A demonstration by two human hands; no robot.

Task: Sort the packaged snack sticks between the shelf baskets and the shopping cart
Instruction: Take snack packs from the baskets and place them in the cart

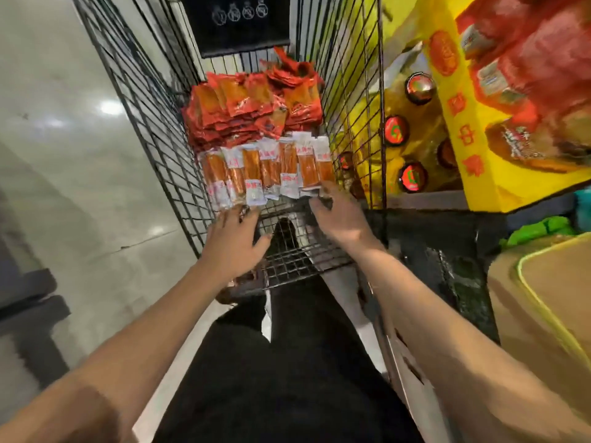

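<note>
Inside wire shopping cart [150, 123]: row of clear-wrapped orange snack sticks [265, 169] lies side by side across cart floor, heap of red snack packets [252, 107] stacked just behind. Left hand [232, 241] reaches in, fingers [246, 215] spread wide, tips at near end of leftmost sticks, holding nothing. Right hand [339, 215] at right end of row, fingers loosely curved; tips seem to touch last stick, blur prevents certainty. Yellow shelf display [463, 139] with bottles [419, 87] right of cart.
</note>
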